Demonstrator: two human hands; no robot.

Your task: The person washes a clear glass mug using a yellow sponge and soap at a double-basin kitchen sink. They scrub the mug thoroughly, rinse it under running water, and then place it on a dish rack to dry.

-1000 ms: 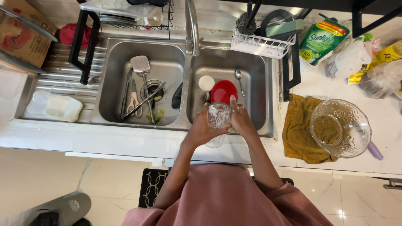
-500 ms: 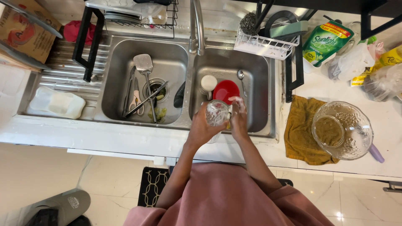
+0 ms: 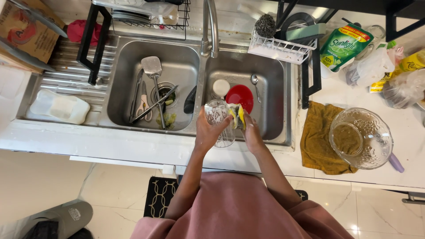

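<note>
Your left hand (image 3: 207, 132) clamps the soapy glass (image 3: 220, 121) above the sink (image 3: 283, 110) while your right hand (image 3: 252, 132) grips the sponge (image 3: 237, 116), so it could slip and shatter.

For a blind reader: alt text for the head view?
Over a double sink, the left hand holds a soapy glass while the right hand presses a yellow sponge to it. A red plate lies below.

Glass (image 3: 220, 121) in left hand (image 3: 208, 132), sponge (image 3: 238, 116) in right hand (image 3: 252, 132) at its 3 o'clock, touching. Plate (image 3: 241, 97) in sink (image 3: 274, 75) at 12; bowl (image 3: 361, 138) on counter (image 3: 411, 146) at 3.
</note>
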